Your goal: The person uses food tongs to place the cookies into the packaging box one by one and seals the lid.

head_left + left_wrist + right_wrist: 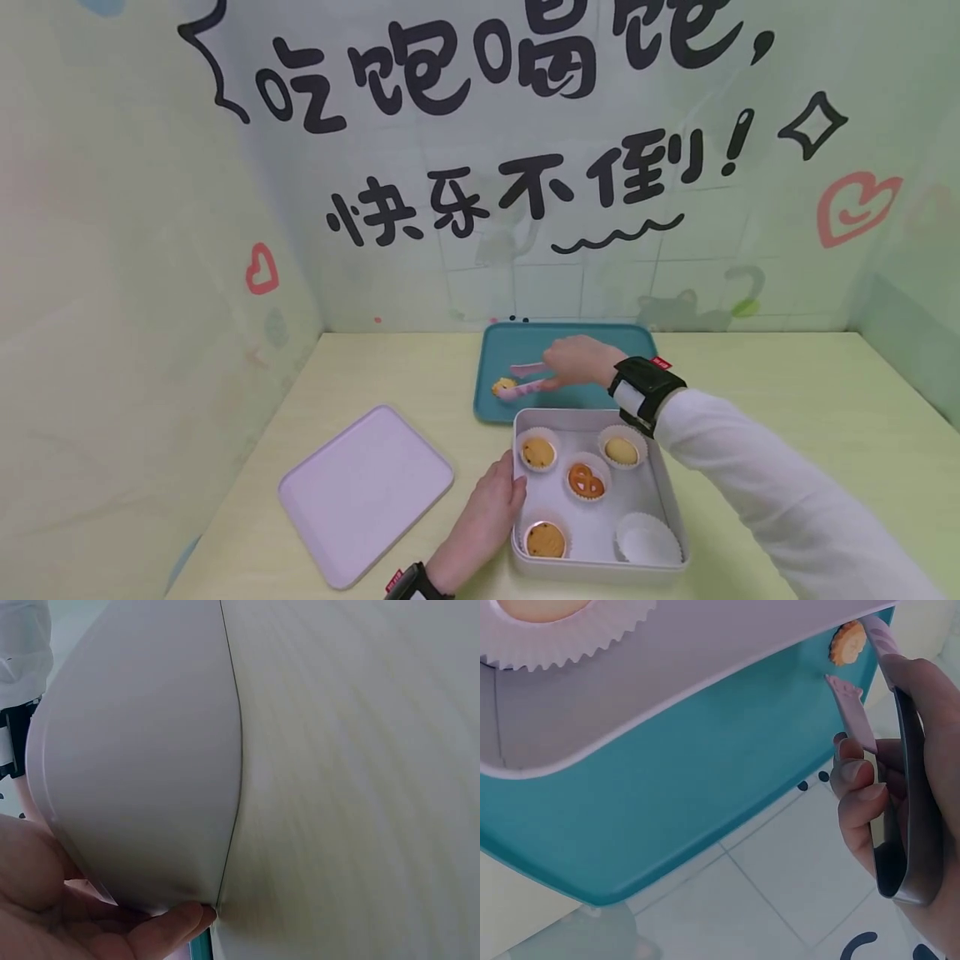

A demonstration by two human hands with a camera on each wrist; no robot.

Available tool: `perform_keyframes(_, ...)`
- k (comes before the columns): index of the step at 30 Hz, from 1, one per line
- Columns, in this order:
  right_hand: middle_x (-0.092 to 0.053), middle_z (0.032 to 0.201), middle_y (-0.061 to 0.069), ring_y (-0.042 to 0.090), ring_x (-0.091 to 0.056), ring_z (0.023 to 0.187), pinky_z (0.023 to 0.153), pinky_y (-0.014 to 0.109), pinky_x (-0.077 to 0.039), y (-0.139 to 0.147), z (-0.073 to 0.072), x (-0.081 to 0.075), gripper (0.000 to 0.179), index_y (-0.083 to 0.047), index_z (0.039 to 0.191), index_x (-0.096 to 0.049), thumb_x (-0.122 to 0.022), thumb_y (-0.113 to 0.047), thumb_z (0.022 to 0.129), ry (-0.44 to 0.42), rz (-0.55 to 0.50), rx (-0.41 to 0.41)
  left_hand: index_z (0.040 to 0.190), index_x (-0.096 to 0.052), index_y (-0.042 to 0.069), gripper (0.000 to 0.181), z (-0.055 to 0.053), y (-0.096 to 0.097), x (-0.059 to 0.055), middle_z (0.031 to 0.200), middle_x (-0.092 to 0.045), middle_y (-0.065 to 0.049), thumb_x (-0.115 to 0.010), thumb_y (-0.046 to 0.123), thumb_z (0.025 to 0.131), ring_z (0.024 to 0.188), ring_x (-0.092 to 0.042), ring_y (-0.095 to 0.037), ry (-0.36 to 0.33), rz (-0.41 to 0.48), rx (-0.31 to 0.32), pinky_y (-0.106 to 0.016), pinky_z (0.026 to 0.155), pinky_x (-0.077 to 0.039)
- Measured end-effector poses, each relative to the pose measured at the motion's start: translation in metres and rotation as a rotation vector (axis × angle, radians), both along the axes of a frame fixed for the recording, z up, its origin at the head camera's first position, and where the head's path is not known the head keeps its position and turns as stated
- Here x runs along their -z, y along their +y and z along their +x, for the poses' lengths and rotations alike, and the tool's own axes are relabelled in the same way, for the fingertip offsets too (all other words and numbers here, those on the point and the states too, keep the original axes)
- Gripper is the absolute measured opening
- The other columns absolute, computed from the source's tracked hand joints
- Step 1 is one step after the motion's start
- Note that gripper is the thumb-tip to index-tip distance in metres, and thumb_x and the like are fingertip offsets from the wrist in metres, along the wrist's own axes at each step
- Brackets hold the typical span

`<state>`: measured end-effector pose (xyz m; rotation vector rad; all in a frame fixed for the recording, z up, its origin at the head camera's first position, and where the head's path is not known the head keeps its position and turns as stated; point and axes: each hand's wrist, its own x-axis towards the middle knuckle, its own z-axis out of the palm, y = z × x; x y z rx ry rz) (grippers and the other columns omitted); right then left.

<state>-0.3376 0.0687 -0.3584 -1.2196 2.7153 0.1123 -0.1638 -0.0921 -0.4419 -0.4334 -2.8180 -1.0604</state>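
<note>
My right hand grips a pair of metal tongs with pink tips, reaching over the teal tray. A small golden cookie with a scalloped edge lies at the tray's left part. The tong arms are spread, one pink tip beside the cookie and the other apart from it. Against the left wall of a white box rests my left hand, its fingers along the outside. Inside the box, paper cups hold round cookies and a pretzel; the front-right paper cup is empty.
A pale lilac tray lies to the left of the box on the light wood table. The teal tray lies just behind the box, near the printed back wall.
</note>
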Motion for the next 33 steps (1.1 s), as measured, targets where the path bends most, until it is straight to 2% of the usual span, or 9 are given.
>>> perform_keyframes(10,-0.044,0.061,-0.001,0.013,-0.038,0.053,0.049,0.024,-0.031,-0.007,-0.001,0.001,0.028,-0.007,0.074,-0.058,-0.063,-0.032,0.085,0.021,0.002,-0.020,0.122,-0.041,-0.017,0.039,-0.001,0.000,0.002,0.106,-0.052,-0.026,-0.049,0.008,0.092,0.100,-0.052,-0.037,-0.005,-0.013,0.007,-0.046,0.083,-0.044)
perform_keyframes(15,-0.045,0.063,-0.001,0.013,-0.040,0.055,0.050,0.024,-0.034,-0.011,-0.003,0.002,0.027,-0.006,0.079,-0.061,-0.064,-0.032,0.084,0.032,0.018,-0.014,0.123,-0.040,-0.016,0.039,-0.001,-0.001,0.002,0.107,-0.052,-0.026,-0.048,0.008,0.092,0.101,-0.052,-0.035,-0.028,-0.010,0.000,-0.046,0.084,-0.043)
perform_keyframes(20,-0.046,0.064,-0.001,0.014,-0.042,0.057,0.051,0.025,-0.037,-0.013,-0.005,0.004,0.025,-0.005,0.081,-0.062,-0.066,-0.030,0.083,0.047,0.014,-0.019,0.122,-0.041,-0.016,0.039,-0.001,-0.001,0.000,0.105,-0.053,-0.025,-0.049,0.007,0.092,0.099,-0.052,-0.036,-0.012,-0.009,0.003,-0.047,0.082,-0.044)
perform_keyframes(27,-0.045,0.061,-0.002,0.012,-0.040,0.054,0.051,0.025,-0.036,-0.010,-0.004,0.004,0.025,-0.009,0.071,-0.058,-0.066,-0.029,0.083,0.069,-0.018,-0.052,0.120,-0.043,-0.014,0.036,-0.001,0.000,-0.001,0.104,-0.054,-0.024,-0.049,0.006,0.091,0.098,-0.053,-0.035,-0.005,0.006,0.009,-0.046,0.082,-0.044)
perform_keyframes(33,-0.037,0.053,-0.004,0.010,-0.035,0.047,0.047,0.024,-0.029,0.006,0.000,-0.009,0.029,-0.012,0.062,-0.055,-0.066,-0.029,0.083,0.030,-0.103,-0.033,0.116,-0.046,-0.013,0.032,-0.002,-0.001,0.000,0.101,-0.055,-0.021,-0.049,0.005,0.091,0.095,-0.054,-0.034,0.010,-0.001,0.012,-0.045,0.080,-0.045)
